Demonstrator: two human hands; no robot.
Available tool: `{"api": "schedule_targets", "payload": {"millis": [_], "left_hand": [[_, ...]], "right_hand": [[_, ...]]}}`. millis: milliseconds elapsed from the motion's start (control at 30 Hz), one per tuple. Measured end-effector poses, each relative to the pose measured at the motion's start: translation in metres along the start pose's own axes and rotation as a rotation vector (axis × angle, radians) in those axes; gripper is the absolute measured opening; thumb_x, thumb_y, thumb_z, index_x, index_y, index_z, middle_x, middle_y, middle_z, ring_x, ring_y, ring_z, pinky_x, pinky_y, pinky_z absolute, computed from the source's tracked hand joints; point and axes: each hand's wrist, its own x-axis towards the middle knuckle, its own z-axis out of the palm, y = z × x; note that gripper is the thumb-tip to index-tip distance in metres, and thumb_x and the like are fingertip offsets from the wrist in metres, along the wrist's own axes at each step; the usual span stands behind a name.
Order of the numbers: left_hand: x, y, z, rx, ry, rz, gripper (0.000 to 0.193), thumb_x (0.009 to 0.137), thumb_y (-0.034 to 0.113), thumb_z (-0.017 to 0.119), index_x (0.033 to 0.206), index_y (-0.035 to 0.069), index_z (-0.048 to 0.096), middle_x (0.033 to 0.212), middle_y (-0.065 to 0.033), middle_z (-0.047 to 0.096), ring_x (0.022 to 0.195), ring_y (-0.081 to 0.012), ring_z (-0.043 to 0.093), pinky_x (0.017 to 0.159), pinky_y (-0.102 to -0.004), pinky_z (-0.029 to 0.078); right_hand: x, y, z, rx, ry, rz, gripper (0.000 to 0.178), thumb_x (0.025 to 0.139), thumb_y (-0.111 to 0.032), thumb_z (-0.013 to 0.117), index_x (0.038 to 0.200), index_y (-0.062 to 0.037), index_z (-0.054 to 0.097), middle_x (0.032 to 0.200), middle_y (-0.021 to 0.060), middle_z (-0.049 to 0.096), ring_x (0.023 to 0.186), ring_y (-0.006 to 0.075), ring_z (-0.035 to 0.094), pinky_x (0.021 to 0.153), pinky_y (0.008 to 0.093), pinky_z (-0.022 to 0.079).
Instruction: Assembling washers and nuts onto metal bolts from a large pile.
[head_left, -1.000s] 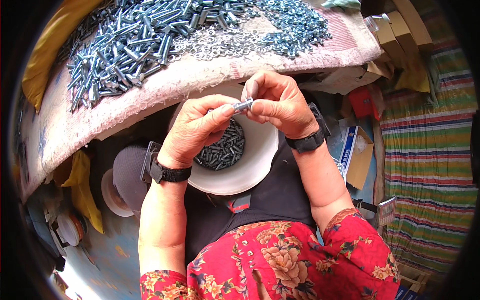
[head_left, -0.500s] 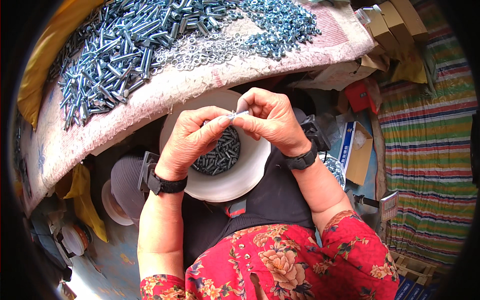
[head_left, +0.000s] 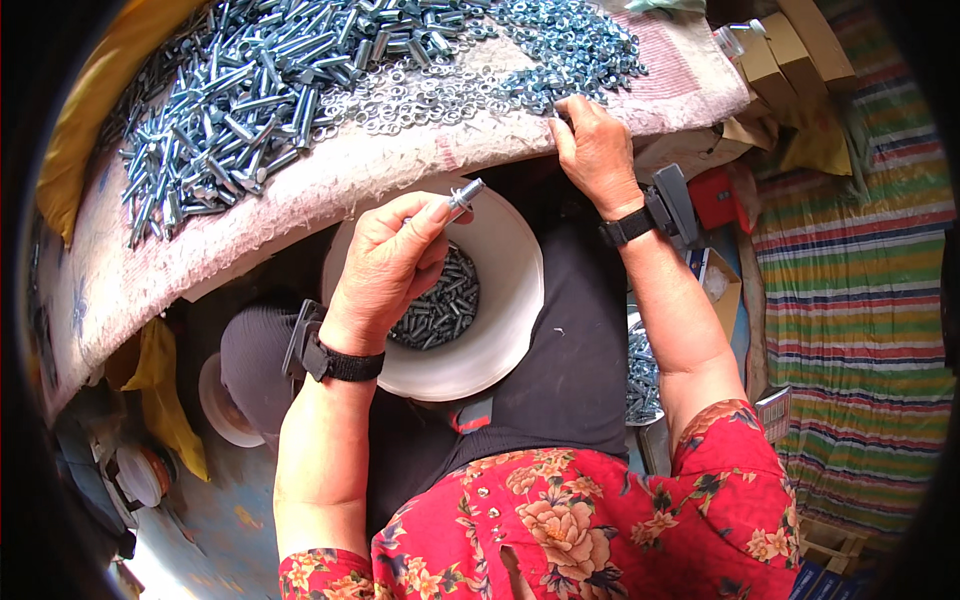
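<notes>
Between the thumb and fingers of my left hand [head_left: 395, 245] is a silvery metal bolt [head_left: 466, 194], with what looks like a washer around it, tilted up to the right above a white bucket [head_left: 505, 345]. Small dark metal pieces [head_left: 440, 315] lie in the bottom of the bucket. My right hand [head_left: 597, 155] is at the table's near edge, fingers curled together beside a pile of small nuts [head_left: 570, 50]; whatever its fingertips pinch is hidden. Left of the nuts lie loose flat washers [head_left: 410, 100] and a big heap of metal sleeves and bolts [head_left: 250, 110].
A worn pinkish cloth [head_left: 690, 75] covers the table in front. A container of shiny metal parts [head_left: 642, 375] stands by my right thigh, near an opened carton [head_left: 718, 275]. Striped sheeting [head_left: 850, 330] spreads at the right; yellow cloth [head_left: 165, 390] hangs at the left.
My hands were together over the bucket on the bolt. My right hand has let go and moved up and right to the nuts; my left still holds the bolt.
</notes>
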Motion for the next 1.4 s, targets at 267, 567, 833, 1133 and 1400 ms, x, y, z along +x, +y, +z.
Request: {"api": "schedule_targets", "payload": {"millis": [267, 567, 833, 1133, 1400], "left_hand": [[-0.007, 0.000, -0.003, -0.010, -0.004, -0.003, 0.024, 0.092, 0.024, 0.054, 0.092, 0.002, 0.061, 0.055, 0.0087, 0.035, 0.045, -0.0002, 0.028, 0.039, -0.0163, 0.022], [-0.017, 0.005, -0.006, -0.073, -0.007, -0.030, 0.023, 0.091, 0.025, 0.056, 0.092, 0.002, 0.061, 0.057, 0.0098, 0.037, 0.046, 0.0013, 0.028, 0.039, -0.0154, 0.021], [-0.024, 0.010, -0.010, -0.093, -0.046, -0.010, 0.023, 0.091, 0.024, 0.056, 0.093, 0.003, 0.062, 0.057, 0.0095, 0.038, 0.046, 0.0012, 0.030, 0.039, -0.0151, 0.022], [-0.034, 0.016, -0.011, 0.022, -0.027, 0.040, 0.022, 0.091, 0.024, 0.056, 0.092, 0.004, 0.063, 0.055, 0.0090, 0.040, 0.045, 0.0005, 0.032, 0.040, -0.0162, 0.023], [-0.037, 0.017, -0.006, 0.590, 0.121, 0.369, 0.016, 0.088, 0.014, 0.059, 0.092, -0.001, 0.064, 0.063, 0.0025, 0.057, 0.059, -0.0043, 0.049, 0.053, -0.0214, 0.040]], "right_hand": [[0.004, -0.006, -0.011, 0.268, -0.150, -0.005, 0.008, 0.082, -0.008, 0.058, 0.087, -0.0033, 0.054, 0.071, 0.0074, 0.060, 0.063, 0.0204, 0.059, 0.056, 0.0315, 0.046], [-0.020, -0.109, -0.038, 1.312, -0.315, 0.208, 0.021, 0.077, 0.007, 0.062, 0.096, -0.0006, 0.058, 0.085, -0.0008, 0.058, 0.080, 0.0053, 0.057, 0.071, 0.0194, 0.048], [-0.015, -0.105, -0.047, 1.362, -0.413, 0.108, 0.023, 0.078, 0.006, 0.063, 0.100, 0.0013, 0.060, 0.088, 0.0001, 0.057, 0.081, 0.0041, 0.053, 0.071, 0.0183, 0.046], [-0.010, -0.120, -0.057, 1.227, -0.534, 0.242, 0.015, 0.082, -0.007, 0.066, 0.093, 0.0009, 0.060, 0.078, -0.0017, 0.058, 0.068, 0.0047, 0.053, 0.059, 0.0194, 0.044], [-0.021, -0.129, -0.037, 0.983, -0.307, 0.201, 0.036, 0.088, -0.026, 0.061, 0.065, -0.0014, 0.050, 0.058, -0.0039, 0.050, 0.048, 0.0079, 0.043, 0.041, 0.0272, 0.028]]}}
